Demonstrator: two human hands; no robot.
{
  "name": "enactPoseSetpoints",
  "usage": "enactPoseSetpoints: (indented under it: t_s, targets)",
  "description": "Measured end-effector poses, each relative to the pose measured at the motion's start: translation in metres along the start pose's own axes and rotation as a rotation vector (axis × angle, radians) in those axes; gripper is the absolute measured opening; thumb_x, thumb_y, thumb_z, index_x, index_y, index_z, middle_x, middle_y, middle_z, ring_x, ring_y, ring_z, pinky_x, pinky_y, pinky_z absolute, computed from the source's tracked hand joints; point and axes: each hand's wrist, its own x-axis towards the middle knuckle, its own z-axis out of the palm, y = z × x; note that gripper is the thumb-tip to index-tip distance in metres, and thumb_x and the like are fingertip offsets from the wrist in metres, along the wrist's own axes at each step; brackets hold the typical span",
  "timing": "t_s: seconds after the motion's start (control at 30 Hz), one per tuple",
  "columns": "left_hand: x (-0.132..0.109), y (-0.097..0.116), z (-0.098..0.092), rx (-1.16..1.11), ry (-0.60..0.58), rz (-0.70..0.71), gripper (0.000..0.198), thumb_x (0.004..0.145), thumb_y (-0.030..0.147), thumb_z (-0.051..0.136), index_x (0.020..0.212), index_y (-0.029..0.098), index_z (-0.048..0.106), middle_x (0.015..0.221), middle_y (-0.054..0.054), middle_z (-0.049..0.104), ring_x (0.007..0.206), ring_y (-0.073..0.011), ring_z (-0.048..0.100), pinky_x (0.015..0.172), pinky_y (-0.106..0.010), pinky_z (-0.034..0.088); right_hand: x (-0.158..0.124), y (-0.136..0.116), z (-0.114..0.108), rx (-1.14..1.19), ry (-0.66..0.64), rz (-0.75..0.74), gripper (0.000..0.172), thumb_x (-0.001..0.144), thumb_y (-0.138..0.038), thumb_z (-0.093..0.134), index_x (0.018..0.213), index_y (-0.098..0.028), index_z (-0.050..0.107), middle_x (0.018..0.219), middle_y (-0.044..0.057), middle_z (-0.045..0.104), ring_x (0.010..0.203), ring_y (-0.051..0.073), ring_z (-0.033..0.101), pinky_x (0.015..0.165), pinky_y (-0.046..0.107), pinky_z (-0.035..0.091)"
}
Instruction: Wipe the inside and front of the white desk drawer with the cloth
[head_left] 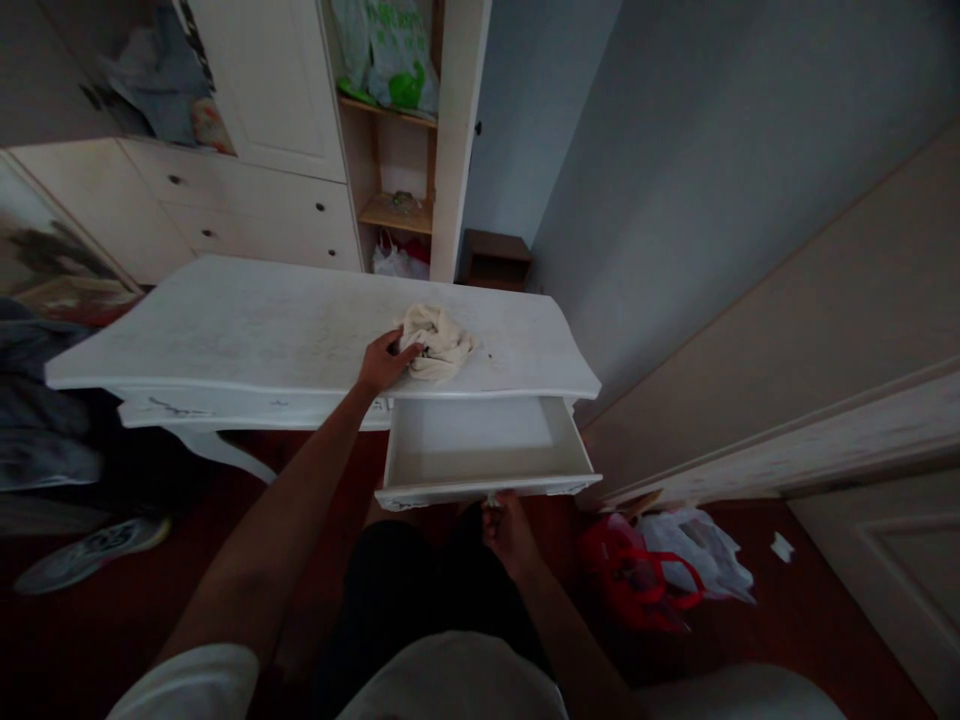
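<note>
A crumpled cream cloth (439, 342) lies on the top of a white desk (247, 310). My left hand (386, 360) grips the cloth's left side, thumb over it and fingers partly hidden. Below the desktop, a white drawer (480, 445) is pulled out toward me, and its inside looks bare. At the middle of the drawer front, my right hand (510, 532) has its fingers closed around the small drawer knob (492, 499), which is mostly covered by them. Dark smudges mark the desktop to the left of the cloth.
Behind the desk stands a white wardrobe (270, 90) with open shelves holding plastic bags (397, 55). On the right floor are a red bag (637, 575) and a white plastic bag (697, 545). At left, another person's shoe (94, 555) shows. A wall (675, 200) rises at right.
</note>
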Motion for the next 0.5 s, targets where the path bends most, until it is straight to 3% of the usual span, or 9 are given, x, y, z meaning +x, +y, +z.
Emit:
enactPoseSetpoints:
  t_s: [0.13,0.27,0.5]
  targets:
    - [0.000,0.000,0.001,-0.025,0.027,0.018,0.052,0.071,0.052,0.064,0.103,0.012,0.070,0.080,-0.003,0.064,0.069,-0.0139,0.050,0.065,-0.025,0.043,-0.013,0.026,-0.017,-0.016,-0.007,-0.012,0.034,0.057,-0.047,0.075,0.068,-0.018,0.059,0.052,-0.003,0.059,0.039,0.007,0.044,0.040,0.018,0.028]
    - [-0.002,0.005,0.000,-0.022,0.023,0.000,0.050,0.070,0.052,0.063,0.100,0.012,0.070,0.080,-0.002,0.064,0.069,-0.0137,0.049,0.064,-0.024,0.041,-0.023,0.050,-0.031,-0.004,-0.021,-0.052,0.037,0.058,-0.050,0.076,0.070,-0.019,0.060,0.056,-0.001,0.061,0.043,0.008,0.047,0.041,0.020,0.031]
    - [-0.004,0.011,-0.002,0.023,0.013,0.004,0.045,0.073,0.051,0.060,0.096,0.013,0.069,0.077,-0.002,0.063,0.070,-0.0142,0.049,0.063,-0.023,0.041,-0.016,0.070,-0.041,-0.014,-0.031,-0.112,0.039,0.058,-0.052,0.077,0.069,-0.018,0.061,0.055,-0.001,0.059,0.045,0.009,0.049,0.041,0.021,0.033]
